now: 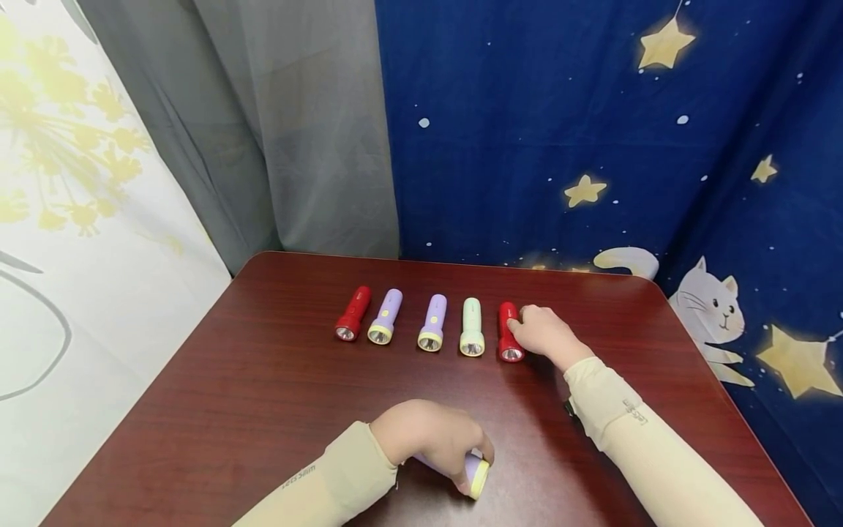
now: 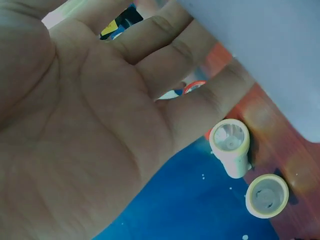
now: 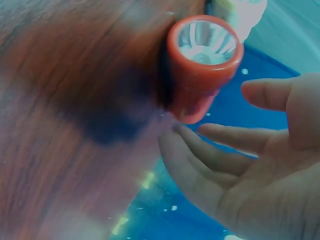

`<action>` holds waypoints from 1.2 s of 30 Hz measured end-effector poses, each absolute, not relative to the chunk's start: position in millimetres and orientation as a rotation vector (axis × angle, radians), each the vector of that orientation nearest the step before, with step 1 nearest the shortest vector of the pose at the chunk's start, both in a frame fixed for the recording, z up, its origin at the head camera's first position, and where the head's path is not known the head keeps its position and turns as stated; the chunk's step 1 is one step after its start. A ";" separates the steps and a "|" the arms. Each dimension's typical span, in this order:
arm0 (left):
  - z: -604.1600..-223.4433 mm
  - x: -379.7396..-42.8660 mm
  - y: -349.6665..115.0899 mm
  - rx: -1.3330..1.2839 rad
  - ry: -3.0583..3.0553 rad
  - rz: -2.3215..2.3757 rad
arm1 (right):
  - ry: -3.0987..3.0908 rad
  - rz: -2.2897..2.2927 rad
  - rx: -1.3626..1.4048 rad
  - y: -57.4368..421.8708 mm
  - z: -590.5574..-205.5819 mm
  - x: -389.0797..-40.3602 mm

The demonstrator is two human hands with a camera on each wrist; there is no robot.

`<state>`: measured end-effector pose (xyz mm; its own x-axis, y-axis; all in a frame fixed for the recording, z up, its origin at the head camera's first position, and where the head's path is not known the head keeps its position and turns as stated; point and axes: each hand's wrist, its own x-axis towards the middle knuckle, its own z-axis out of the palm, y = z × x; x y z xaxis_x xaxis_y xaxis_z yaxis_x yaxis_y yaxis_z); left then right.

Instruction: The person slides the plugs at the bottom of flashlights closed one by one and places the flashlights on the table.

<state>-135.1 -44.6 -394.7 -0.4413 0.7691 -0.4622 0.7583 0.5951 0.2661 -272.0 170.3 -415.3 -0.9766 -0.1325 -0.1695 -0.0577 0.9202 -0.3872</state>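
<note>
In the head view my left hand (image 1: 435, 435) grips a purple flashlight (image 1: 478, 481) with a yellow rim, low over the near part of the table. Its pale barrel (image 2: 270, 55) fills the upper right of the left wrist view. My right hand (image 1: 543, 333) is at the right side of a red flashlight (image 1: 507, 322), the rightmost of a row. Seen from the right wrist, the thumb and fingers are spread apart, with fingertips right by the lower end of the red flashlight (image 3: 200, 75). The lamp faces in the row point toward me.
Left of that red flashlight lie a mint green flashlight (image 1: 471, 322), two purple ones (image 1: 433, 318) (image 1: 387, 313) and another red one (image 1: 356, 307). The brown table (image 1: 250, 366) ends at a grey curtain (image 1: 323, 124) and a blue star-patterned curtain (image 1: 514, 146).
</note>
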 end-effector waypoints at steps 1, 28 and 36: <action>-393.2 -135.6 -44.8 1.219 2.282 0.032 | 2.915 -0.586 -0.152 169.3 -412.8 -270.2; -332.7 -153.9 -61.9 1.365 2.569 0.219 | 1.945 -1.380 -0.505 136.2 -383.2 -207.3; -332.8 -152.6 -61.5 1.505 2.708 0.202 | 1.505 -1.625 -0.422 141.3 -392.8 -210.1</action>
